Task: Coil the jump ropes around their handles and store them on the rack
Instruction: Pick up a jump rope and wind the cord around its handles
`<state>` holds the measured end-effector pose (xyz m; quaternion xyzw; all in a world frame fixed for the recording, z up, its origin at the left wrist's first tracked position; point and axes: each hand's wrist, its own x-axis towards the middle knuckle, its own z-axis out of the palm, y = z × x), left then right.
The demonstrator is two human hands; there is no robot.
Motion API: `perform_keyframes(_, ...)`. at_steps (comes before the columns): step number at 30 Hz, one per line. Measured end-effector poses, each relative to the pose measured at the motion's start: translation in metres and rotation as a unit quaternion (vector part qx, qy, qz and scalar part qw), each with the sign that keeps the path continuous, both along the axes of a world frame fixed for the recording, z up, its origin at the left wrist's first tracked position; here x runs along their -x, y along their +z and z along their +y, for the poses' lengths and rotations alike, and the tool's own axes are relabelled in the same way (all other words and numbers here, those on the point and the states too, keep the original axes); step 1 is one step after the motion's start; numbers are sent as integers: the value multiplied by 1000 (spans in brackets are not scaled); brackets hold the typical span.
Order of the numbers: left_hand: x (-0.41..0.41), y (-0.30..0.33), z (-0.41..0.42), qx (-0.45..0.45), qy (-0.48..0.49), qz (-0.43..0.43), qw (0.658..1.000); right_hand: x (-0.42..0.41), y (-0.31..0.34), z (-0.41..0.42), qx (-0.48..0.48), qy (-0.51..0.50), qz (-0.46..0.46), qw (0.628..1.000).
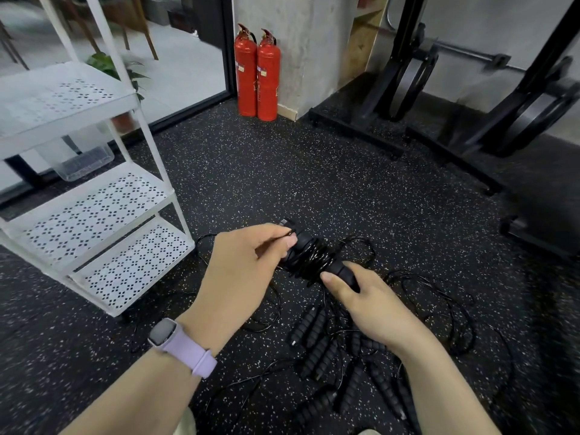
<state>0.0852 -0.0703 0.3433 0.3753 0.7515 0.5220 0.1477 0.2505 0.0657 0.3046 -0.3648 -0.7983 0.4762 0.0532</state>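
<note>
I am holding one pair of black ribbed foam jump-rope handles together above the speckled black rubber floor, thin black cord mostly wound round their middle. My right hand is wrapping its grip round the lower end of the handles, fingers curled on the foam. My left hand is pinching the loose black cord at the upper end, at 11 o'clock of the bundle. I judge this coil is nearly finished, tail only left to tuck. At 6 o'clock, a pile of uncoiled black ropes and handles is lying tangled on the floor, all to do. The white perforated metal rack at 9 o'clock is showing no ropes on the shelves in view.
</note>
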Motion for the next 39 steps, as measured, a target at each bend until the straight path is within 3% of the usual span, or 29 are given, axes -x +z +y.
perform_keyframes(5,-3,0,3,-15,23,-114,993,-2,3,0,-20,12,25,999)
perform_keyframes(10,-7,3,4,-6,47,-117,992,0,3,-2,-12,17,54,998)
perform_keyframes(20,-9,-1,5,-18,117,-37,992,5,10,-7,8,41,59,997)
perform_keyframes(27,-5,0,3,39,56,216,974,2,12,-6,52,35,58,996)
perform_keyframes(32,-1,-1,2,49,-22,219,974,-2,11,-1,98,20,61,993)
perform_keyframes(39,1,1,-1,52,-84,132,986,-5,11,6,126,7,66,990)
